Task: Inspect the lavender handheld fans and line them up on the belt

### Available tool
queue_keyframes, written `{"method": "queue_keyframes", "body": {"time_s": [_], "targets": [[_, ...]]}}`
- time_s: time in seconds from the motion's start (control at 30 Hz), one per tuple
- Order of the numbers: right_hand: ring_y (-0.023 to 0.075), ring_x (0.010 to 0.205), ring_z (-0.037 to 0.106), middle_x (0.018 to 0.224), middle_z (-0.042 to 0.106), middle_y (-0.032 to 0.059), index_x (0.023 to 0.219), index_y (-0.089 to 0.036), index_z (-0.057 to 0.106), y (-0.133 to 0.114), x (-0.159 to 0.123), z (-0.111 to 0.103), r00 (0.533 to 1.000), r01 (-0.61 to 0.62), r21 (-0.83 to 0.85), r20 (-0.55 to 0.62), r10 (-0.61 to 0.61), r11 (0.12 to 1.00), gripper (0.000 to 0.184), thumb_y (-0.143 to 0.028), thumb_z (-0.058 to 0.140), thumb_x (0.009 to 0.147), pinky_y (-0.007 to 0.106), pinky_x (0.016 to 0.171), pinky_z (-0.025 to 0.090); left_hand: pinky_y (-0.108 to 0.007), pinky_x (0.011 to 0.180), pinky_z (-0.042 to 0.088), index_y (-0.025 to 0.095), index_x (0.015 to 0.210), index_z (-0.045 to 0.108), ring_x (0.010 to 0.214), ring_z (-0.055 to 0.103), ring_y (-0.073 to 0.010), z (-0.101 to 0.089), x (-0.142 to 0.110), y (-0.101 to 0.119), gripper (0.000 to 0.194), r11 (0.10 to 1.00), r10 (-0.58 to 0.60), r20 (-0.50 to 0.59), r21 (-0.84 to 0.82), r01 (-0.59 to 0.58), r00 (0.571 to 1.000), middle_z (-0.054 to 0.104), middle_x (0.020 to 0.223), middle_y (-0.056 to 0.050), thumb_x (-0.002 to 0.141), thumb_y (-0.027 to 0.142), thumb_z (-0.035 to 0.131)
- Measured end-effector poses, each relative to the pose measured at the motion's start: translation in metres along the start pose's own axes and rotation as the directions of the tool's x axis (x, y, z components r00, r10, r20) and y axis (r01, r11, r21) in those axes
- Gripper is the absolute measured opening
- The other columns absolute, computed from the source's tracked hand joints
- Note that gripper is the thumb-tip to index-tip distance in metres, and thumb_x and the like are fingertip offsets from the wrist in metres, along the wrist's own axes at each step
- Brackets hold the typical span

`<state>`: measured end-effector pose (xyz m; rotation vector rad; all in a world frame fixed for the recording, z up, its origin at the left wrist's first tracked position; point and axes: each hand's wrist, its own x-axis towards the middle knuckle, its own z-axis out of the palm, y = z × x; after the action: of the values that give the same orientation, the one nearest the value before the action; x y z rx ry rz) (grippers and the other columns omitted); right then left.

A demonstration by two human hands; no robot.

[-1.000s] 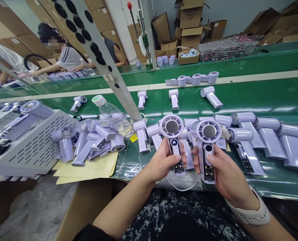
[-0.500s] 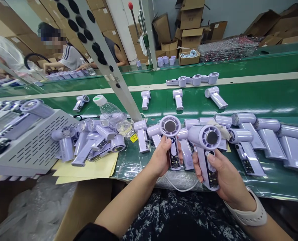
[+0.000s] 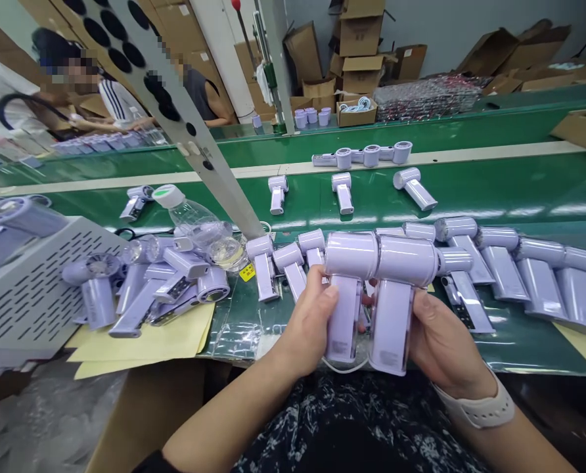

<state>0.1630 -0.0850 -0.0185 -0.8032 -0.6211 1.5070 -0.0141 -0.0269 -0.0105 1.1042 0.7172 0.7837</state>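
Note:
My left hand (image 3: pixel 309 322) is closed round the handle of a lavender handheld fan (image 3: pixel 345 315). A second lavender handheld fan (image 3: pixel 392 325) is gripped by my right hand (image 3: pixel 443 335), which wears a pale wristband. Both fans stand upright side by side, their barrels touching, with smooth handle faces towards me and small print near the bottoms. Behind them on the bench, a row of similar fans (image 3: pixel 542 282) runs off to the right. A few more fans (image 3: pixel 263 266) lie just left of my hands; some are partly hidden by the held ones.
A heap of fans (image 3: pixel 140 282) lies on yellow sheets (image 3: pixel 140 348) at left, beside a slotted grey box (image 3: pixel 41 282) and a clear bottle (image 3: pixel 189 217). A slanted metal post (image 3: pixel 199 151) rises before the green conveyor (image 3: pixel 234 197), which carries several fans. People work at far left.
Both fans have been turned round, from grilles and exposed circuit boards facing me to smooth backs. They have come together, and the view has shifted a little to the right.

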Motion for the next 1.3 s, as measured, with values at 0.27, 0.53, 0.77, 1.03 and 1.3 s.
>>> {"method": "queue_keyframes", "body": {"time_s": [0.27, 0.53, 0.77, 1.03, 1.3], "targets": [[0.028, 0.089, 0.075, 0.105, 0.079, 0.0096, 0.102, -0.022, 0.08, -0.015, 0.0, 0.005, 0.99, 0.008, -0.021, -0.139, -0.01, 1.0, 0.032, -0.051, 0.078, 0.087, 0.042, 0.08, 0.065, -0.036, 0.08, 0.06, 0.022, 0.128, 0.051, 0.091, 0.074, -0.0245, -0.002, -0.003, 0.016, 0.05, 0.984, 0.005, 0.108, -0.175, 0.014, 0.994, 0.072, 0.109, -0.009, 0.089, 0.041, 0.075], [0.0173, 0.067, 0.064, 0.081, 0.07, 0.0067, 0.085, -0.019, 0.07, -0.02, 0.004, 0.021, 0.997, -0.037, 0.059, -0.065, 0.041, 0.998, 0.034, -0.042, 0.049, 0.099, 0.03, 0.069, 0.061, -0.025, 0.074, 0.058, 0.013, 0.103, 0.069, 0.077, 0.068, -0.0139, 0.0, 0.009, 0.018, 0.042, 0.906, -0.131, 0.125, -0.388, 0.171, 0.983, 0.067, 0.089, -0.004, 0.073, 0.034, 0.09], [0.0214, 0.071, 0.068, 0.083, 0.071, 0.006, 0.102, -0.024, 0.068, -0.021, 0.002, 0.008, 0.995, 0.021, 0.049, -0.094, -0.016, 0.999, 0.024, -0.038, 0.05, 0.097, 0.032, 0.06, 0.059, -0.034, 0.079, 0.063, 0.015, 0.11, 0.067, 0.089, 0.076, -0.0238, -0.007, 0.009, 0.019, 0.032, 0.917, -0.076, 0.123, -0.382, 0.118, 0.99, 0.078, 0.103, -0.01, 0.082, 0.029, 0.075], [0.0249, 0.085, 0.075, 0.099, 0.077, 0.0052, 0.123, -0.03, 0.068, -0.011, 0.002, -0.003, 0.951, 0.136, -0.058, -0.273, -0.147, 0.989, 0.031, -0.035, 0.06, 0.094, 0.039, 0.074, 0.065, -0.039, 0.089, 0.062, 0.021, 0.125, 0.061, 0.101, 0.078, -0.0265, -0.008, 0.004, 0.013, 0.049, 0.981, 0.008, 0.125, -0.195, 0.017, 0.992, 0.08, 0.113, -0.01, 0.084, 0.036, 0.084], [0.0208, 0.083, 0.075, 0.098, 0.078, 0.0046, 0.131, -0.028, 0.067, -0.008, 0.0, 0.0, 0.938, 0.049, -0.006, -0.345, -0.048, 0.999, 0.035, -0.034, 0.062, 0.097, 0.032, 0.07, 0.065, -0.034, 0.079, 0.06, 0.019, 0.123, 0.057, 0.093, 0.078, -0.0264, -0.008, 0.006, 0.008, 0.068, 0.991, -0.032, 0.102, -0.13, 0.045, 0.994, 0.081, 0.107, -0.012, 0.073, 0.051, 0.09]]}}
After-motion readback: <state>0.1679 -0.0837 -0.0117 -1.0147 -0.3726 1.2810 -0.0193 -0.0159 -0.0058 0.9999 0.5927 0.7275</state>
